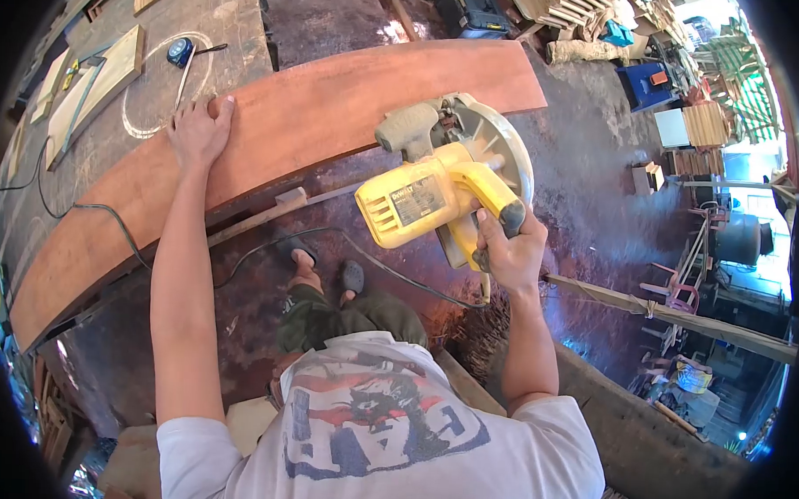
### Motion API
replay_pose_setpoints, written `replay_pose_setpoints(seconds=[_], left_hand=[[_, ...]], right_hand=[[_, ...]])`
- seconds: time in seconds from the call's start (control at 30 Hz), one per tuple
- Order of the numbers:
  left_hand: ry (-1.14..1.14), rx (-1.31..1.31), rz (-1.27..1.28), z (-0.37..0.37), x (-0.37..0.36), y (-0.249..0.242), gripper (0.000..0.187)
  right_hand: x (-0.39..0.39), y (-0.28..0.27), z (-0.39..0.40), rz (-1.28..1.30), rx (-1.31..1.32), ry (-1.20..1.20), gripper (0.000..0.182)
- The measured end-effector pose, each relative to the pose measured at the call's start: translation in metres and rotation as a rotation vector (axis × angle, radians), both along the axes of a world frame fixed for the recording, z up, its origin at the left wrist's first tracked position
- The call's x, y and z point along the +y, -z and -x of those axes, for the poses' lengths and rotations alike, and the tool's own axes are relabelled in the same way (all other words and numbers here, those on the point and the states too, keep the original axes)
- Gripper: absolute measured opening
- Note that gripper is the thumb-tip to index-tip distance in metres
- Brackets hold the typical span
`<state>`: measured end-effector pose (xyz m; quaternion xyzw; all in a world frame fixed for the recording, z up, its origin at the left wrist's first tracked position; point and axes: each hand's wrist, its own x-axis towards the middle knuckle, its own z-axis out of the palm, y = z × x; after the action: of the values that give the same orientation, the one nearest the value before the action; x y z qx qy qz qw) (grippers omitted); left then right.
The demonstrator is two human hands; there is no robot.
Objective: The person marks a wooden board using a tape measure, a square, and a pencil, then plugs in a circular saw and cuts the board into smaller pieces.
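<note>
A long reddish-brown board (308, 105) lies over the edge of the workbench (227, 32), its far end sticking out past the bench. On the board's left part rests my left hand (199, 132), laid flat with the fingers stretched toward the far edge. My right hand (512, 247) is wrapped round the rear handle of a yellow circular saw (419, 202). The saw is at the near edge of the board's right part, its round guard toward the right. Its blade is hidden, and whether it touches the board I cannot tell.
A black cord (356, 239) loops from the saw past my legs toward the bench. A blue tape measure (180, 52) and pale wood pieces (97, 94) lie on the bench. A long wooden pole (670, 313) crosses at the right. Blue crate (643, 86) stands at upper right.
</note>
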<state>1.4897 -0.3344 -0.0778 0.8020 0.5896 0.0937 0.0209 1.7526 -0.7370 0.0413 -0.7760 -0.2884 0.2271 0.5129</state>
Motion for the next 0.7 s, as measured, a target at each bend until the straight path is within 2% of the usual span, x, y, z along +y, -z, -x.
replay_pose_setpoints(seconds=[0.37, 0.7], left_hand=[[-0.015, 0.0, 0.021, -0.004, -0.004, -0.009, 0.066], [-0.011, -0.002, 0.051, -0.003, -0.007, -0.011, 0.067]], right_hand=[[-0.003, -0.004, -0.001, 0.079, 0.03, -0.043, 0.025], [-0.001, -0.003, -0.003, 0.041, 0.032, -0.044, 0.021]])
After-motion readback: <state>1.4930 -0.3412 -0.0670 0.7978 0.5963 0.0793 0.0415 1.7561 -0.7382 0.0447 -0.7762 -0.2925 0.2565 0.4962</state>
